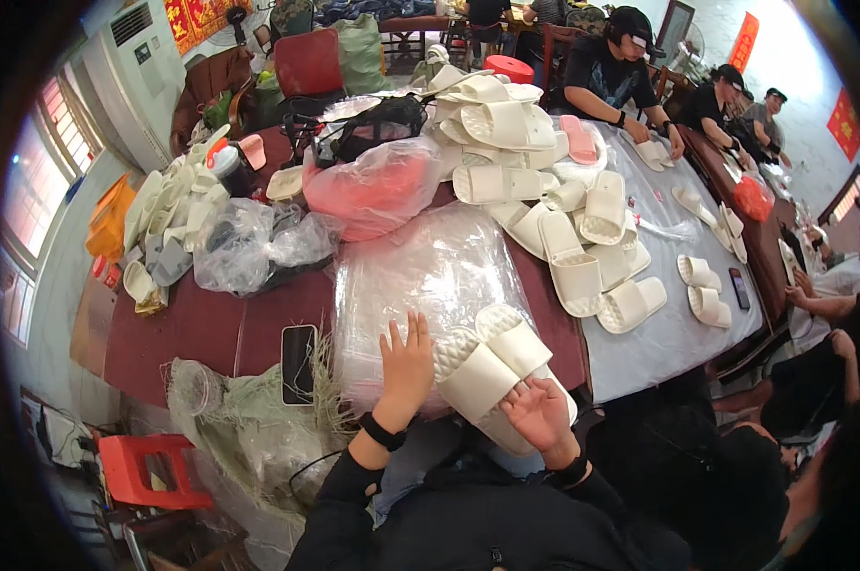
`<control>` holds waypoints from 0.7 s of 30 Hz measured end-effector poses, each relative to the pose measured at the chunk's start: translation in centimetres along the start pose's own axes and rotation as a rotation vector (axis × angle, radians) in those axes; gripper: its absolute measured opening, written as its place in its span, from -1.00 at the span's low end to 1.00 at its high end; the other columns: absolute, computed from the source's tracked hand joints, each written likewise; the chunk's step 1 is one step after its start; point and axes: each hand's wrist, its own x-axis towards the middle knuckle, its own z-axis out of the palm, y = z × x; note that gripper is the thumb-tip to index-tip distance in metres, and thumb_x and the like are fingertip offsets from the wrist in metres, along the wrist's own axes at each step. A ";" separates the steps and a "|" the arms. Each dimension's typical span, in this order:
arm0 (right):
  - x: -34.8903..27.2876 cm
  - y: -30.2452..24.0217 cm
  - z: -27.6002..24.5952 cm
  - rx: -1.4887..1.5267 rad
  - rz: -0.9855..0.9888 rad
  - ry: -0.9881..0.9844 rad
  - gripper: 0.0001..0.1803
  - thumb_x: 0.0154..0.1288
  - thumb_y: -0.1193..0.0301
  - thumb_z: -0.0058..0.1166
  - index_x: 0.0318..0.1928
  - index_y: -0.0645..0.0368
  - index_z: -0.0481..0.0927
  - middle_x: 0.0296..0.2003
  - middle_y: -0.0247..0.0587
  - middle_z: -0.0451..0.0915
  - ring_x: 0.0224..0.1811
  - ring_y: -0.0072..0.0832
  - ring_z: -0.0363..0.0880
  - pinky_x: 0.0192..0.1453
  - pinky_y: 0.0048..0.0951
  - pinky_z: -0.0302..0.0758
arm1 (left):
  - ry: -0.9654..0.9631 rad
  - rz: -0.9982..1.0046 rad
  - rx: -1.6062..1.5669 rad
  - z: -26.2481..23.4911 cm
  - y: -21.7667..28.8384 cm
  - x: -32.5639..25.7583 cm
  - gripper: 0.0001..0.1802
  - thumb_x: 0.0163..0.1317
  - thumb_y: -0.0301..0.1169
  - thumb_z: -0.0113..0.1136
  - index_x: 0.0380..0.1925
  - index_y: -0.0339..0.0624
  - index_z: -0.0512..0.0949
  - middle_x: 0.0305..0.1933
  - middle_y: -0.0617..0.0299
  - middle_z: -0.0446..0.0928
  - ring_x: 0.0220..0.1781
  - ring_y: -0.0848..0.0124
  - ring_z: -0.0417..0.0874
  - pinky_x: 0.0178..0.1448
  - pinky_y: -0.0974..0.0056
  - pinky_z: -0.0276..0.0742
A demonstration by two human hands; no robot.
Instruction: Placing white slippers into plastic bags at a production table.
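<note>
A pair of cream slippers [467, 383] lies side by side at the near edge of the table, straps upward and partly over a stack of clear plastic bags [420, 271]. My left hand [407, 366] is open with fingers spread, on or just above the bags, left of the pair. My right hand [541, 416] rests against the slippers just below their straps. Its palm is turned up, its fingers are loosely bent, and nothing shows in them. Whether the fingertips reach under a strap is hard to see.
More cream slippers [570, 265] are heaped at the centre right and others [168, 205] at the left. A pink bundle in plastic [378, 186] stands behind the bags. A phone [299, 364] lies left, near a woven sack [249, 438]. A co-worker [620, 76] handles slippers at the far right.
</note>
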 end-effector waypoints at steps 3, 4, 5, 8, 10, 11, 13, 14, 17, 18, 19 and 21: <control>0.2 0.2 0.5 0.012 -0.018 0.048 -0.50 0.26 0.33 -0.20 0.21 0.21 0.26 0.25 -0.11 0.29 0.28 -0.29 0.23 0.33 -0.25 0.14 | -0.056 0.043 0.014 -0.3 1.3 -0.8 -0.43 0.28 -0.32 -0.11 0.28 -0.31 0.20 0.35 -0.06 0.21 0.31 -0.18 0.25 0.31 -0.20 0.17; 0.2 0.3 0.9 0.024 -0.020 0.045 -0.47 0.25 0.34 -0.19 0.23 0.21 0.24 0.26 -0.11 0.27 0.30 -0.28 0.21 0.36 -0.24 0.11 | -0.029 0.073 0.003 -0.4 2.3 -1.3 -0.41 0.27 -0.32 -0.10 0.29 -0.28 0.19 0.36 -0.07 0.19 0.32 -0.18 0.24 0.29 -0.21 0.18; 0.2 0.3 1.0 0.036 -0.024 0.042 -0.44 0.23 0.35 -0.17 0.25 0.21 0.21 0.28 -0.10 0.24 0.33 -0.28 0.18 0.38 -0.23 0.08 | -0.003 0.105 -0.010 -0.5 3.3 -1.5 -0.39 0.25 -0.33 -0.10 0.31 -0.25 0.17 0.37 -0.08 0.17 0.32 -0.18 0.24 0.28 -0.22 0.19; 0.2 0.5 1.1 0.054 -0.058 -0.041 -0.39 0.20 0.42 -0.16 0.30 0.20 0.16 0.30 -0.10 0.21 0.36 -0.26 0.14 0.42 -0.21 0.03 | 0.000 0.117 -0.059 -1.7 4.8 -1.8 -0.38 0.23 -0.34 -0.09 0.33 -0.17 0.15 0.39 -0.08 0.14 0.32 -0.19 0.23 0.27 -0.24 0.20; 0.4 0.6 1.2 -0.033 -0.100 -0.068 -0.35 0.17 0.48 -0.15 0.32 0.17 0.12 0.31 -0.09 0.19 0.36 -0.26 0.14 0.42 -0.21 0.03 | -0.046 0.139 -0.124 -2.5 5.4 -1.8 -0.37 0.22 -0.36 -0.08 0.33 -0.14 0.15 0.39 -0.08 0.13 0.32 -0.21 0.23 0.26 -0.24 0.21; 0.4 0.8 1.4 -0.120 -0.141 -0.099 -0.30 0.14 0.54 -0.15 0.35 0.15 0.07 0.32 -0.09 0.17 0.37 -0.25 0.13 0.42 -0.22 0.04 | -0.089 0.159 -0.187 -2.8 5.5 -1.8 -0.36 0.21 -0.37 -0.06 0.34 -0.11 0.15 0.39 -0.09 0.12 0.32 -0.22 0.22 0.26 -0.23 0.21; 1.3 0.9 -0.4 -0.334 -0.160 -0.131 -0.26 0.12 0.60 -0.15 0.36 0.11 0.04 0.30 -0.10 0.20 0.35 -0.27 0.15 0.41 -0.24 0.07 | -0.100 0.200 -0.278 -2.5 5.4 -2.1 -0.34 0.19 -0.38 -0.04 0.34 -0.09 0.15 0.40 -0.10 0.11 0.31 -0.23 0.22 0.25 -0.23 0.22; 1.7 1.0 -0.8 -0.546 -0.175 -0.164 -0.21 0.09 0.67 -0.16 0.38 0.06 0.00 0.28 -0.11 0.23 0.34 -0.29 0.17 0.40 -0.26 0.09 | -0.111 0.239 -0.367 -2.1 5.2 -2.3 -0.33 0.17 -0.39 -0.01 0.34 -0.07 0.15 0.40 -0.10 0.10 0.31 -0.25 0.22 0.24 -0.23 0.23; 2.7 1.6 -1.3 -0.619 -0.156 -0.112 -0.34 0.15 0.71 -0.14 0.27 0.05 0.10 0.03 -0.21 0.38 0.15 -0.36 0.33 0.26 -0.34 0.24 | -0.074 0.278 -0.600 -1.4 4.7 -2.6 -0.31 0.16 -0.42 0.01 0.34 -0.02 0.15 0.41 -0.10 0.08 0.31 -0.25 0.20 0.24 -0.23 0.20; 3.4 1.7 -1.7 -0.551 -0.172 -0.120 -0.47 0.22 0.67 -0.12 0.19 0.07 0.16 -0.06 -0.25 0.41 0.07 -0.37 0.37 0.22 -0.37 0.27 | -0.068 0.282 -0.599 -1.4 4.7 -2.7 -0.31 0.16 -0.42 0.01 0.34 -0.02 0.15 0.41 -0.10 0.08 0.31 -0.25 0.20 0.24 -0.23 0.20; 4.2 1.5 -2.5 -0.553 -0.177 -0.125 -0.47 0.22 0.67 -0.12 0.19 0.07 0.16 -0.06 -0.25 0.41 0.07 -0.37 0.37 0.22 -0.37 0.27 | -0.054 0.334 -0.537 -1.4 4.8 -2.9 -0.33 0.17 -0.41 0.01 0.34 -0.04 0.15 0.42 -0.10 0.06 0.33 -0.23 0.19 0.26 -0.21 0.19; 5.7 1.4 -3.5 -0.275 -0.173 -0.207 -0.62 0.29 0.62 -0.10 0.06 -0.05 0.26 -0.18 -0.40 0.39 -0.03 -0.45 0.38 0.11 -0.42 0.32 | -0.037 0.391 -0.471 -1.7 4.9 -3.5 -0.34 0.19 -0.40 0.00 0.34 -0.05 0.16 0.43 -0.10 0.04 0.35 -0.21 0.17 0.28 -0.18 0.17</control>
